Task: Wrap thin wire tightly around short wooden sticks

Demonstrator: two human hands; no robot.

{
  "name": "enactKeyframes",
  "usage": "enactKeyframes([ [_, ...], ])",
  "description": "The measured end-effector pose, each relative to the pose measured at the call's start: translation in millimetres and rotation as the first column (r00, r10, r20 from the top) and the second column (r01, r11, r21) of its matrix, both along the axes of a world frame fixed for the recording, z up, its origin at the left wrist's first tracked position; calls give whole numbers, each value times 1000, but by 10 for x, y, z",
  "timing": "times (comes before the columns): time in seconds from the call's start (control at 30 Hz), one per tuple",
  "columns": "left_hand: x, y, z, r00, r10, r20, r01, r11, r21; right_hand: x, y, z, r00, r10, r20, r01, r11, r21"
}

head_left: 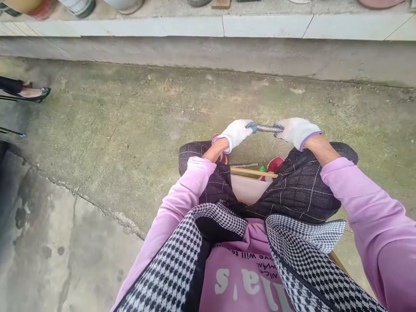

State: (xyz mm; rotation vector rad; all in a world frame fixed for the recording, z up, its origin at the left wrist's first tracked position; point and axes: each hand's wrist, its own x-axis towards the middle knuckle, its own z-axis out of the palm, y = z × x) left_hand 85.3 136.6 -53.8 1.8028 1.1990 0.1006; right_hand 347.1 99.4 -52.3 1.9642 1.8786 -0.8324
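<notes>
A short silvery-grey rod (267, 128) with a mottled, wrapped-looking surface is held level in front of my knees. My left hand (238, 133), in a white knit glove, closes round its left end. At its right end is my right hand (295, 131), in a white glove with a purple cuff, fingers shut on the rod. Something teal (252, 126) shows at the left fingertips, and I cannot tell whether it is glove coating. Between my feet lies a similar thin rod (244, 165) on the ground, with a small green object (261, 168) beside it.
I sit with knees apart; a yellow bar (253, 172) crosses between my thighs. Red shoes (274, 164) show below. Ahead runs a tiled ledge (260, 26) with several pots (78, 6). Another person's foot (32, 92) is at far left. Cracked concrete (130, 112) surrounds me.
</notes>
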Motion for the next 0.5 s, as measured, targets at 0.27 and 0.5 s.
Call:
enactKeyframes([
  [0.27,33,85,-30,968,109,226,-70,982,-173,270,-277,179,796,-253,-550,45,931,-362],
  [0.5,154,97,47,889,276,365,-117,908,-402,188,-246,408,467,-456,-758,231,890,-393],
])
